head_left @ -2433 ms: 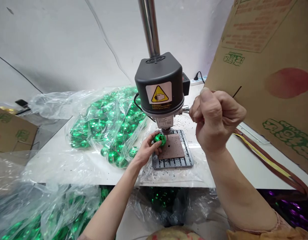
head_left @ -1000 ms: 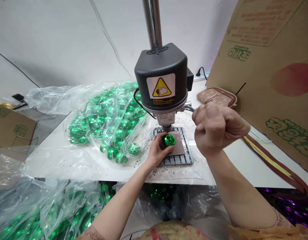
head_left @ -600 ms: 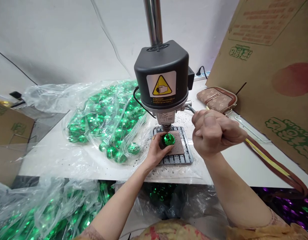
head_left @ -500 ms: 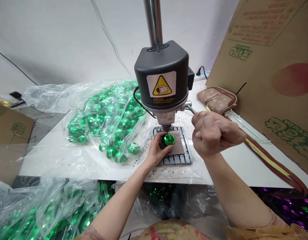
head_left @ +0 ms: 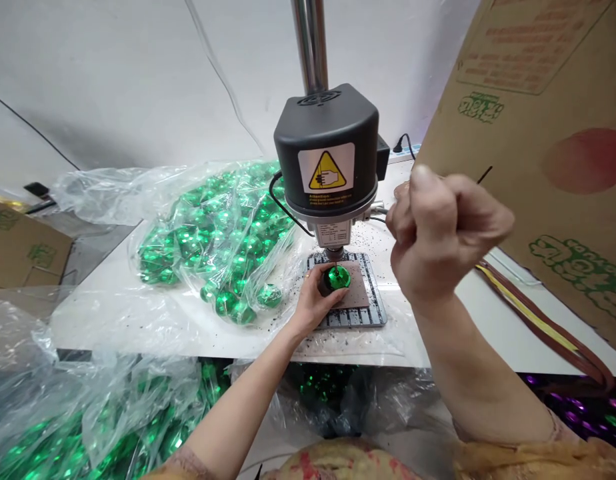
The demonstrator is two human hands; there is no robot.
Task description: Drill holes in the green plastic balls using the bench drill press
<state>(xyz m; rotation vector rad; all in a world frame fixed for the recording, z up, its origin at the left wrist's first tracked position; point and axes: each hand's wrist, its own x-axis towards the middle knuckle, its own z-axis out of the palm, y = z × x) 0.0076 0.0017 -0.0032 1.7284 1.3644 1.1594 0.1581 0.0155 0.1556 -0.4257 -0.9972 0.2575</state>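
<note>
My left hand [head_left: 315, 293] is curled round a shiny green faceted ball [head_left: 339, 276], with a dark surface showing at the ball's left side. The ball sits on a brownish pad [head_left: 355, 297] on the slotted metal base [head_left: 378, 315] of a small drill press. Right above it is the chuck [head_left: 335, 254], its thin bit reaching down to the ball's top; whether it has entered cannot be made out. At the right of the black drill head [head_left: 328, 147], my right hand [head_left: 445, 233] is closed in a fist round the feed lever [head_left: 377, 207], which the fingers mostly hide.
Many green balls [head_left: 213, 227] lie under clear plastic at the left of the white table [head_left: 188, 333]. Dark shavings surround the base. A large cardboard box [head_left: 548, 180] and a brown strap [head_left: 543, 320] are on the right. More bagged green balls [head_left: 108, 427] lie below the table edge.
My right hand has risen and come nearer the camera, now covering the patterned purse. My left hand and the ball stay in place under the drill. The view has shifted slightly.
</note>
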